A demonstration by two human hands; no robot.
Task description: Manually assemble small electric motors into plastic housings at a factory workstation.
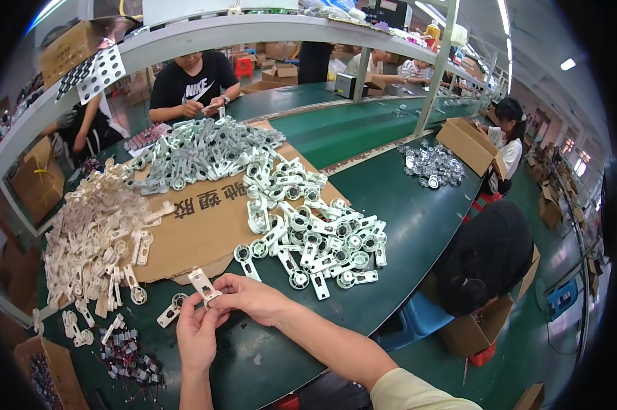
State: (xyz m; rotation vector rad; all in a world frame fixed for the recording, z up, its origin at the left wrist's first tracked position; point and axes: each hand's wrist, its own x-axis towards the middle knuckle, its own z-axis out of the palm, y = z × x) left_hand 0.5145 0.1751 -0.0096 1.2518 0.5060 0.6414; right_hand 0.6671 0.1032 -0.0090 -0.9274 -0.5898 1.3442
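Observation:
A cream plastic housing part (202, 282) with a long slotted body is held up over the near edge of the cardboard. My left hand (197, 336) pinches its lower end from the left. From the right, the fingers of my right hand (248, 298) close on the same end, partly hiding it. Just left of my hands, a similar part (172, 309) with a dark round centre lies on the green table. Small metal motors with thin wires (132, 359) are heaped to the left of my left forearm.
Cream parts (90, 232) are piled at the left, pale green ones (322, 239) at the right, and greyish ones (199, 150) at the back of a cardboard sheet (206, 236). Clear round pieces (431, 164) lie farther right near an open carton (469, 145). A co-worker (193, 85) sits opposite. A blue stool (417, 321) stands at right.

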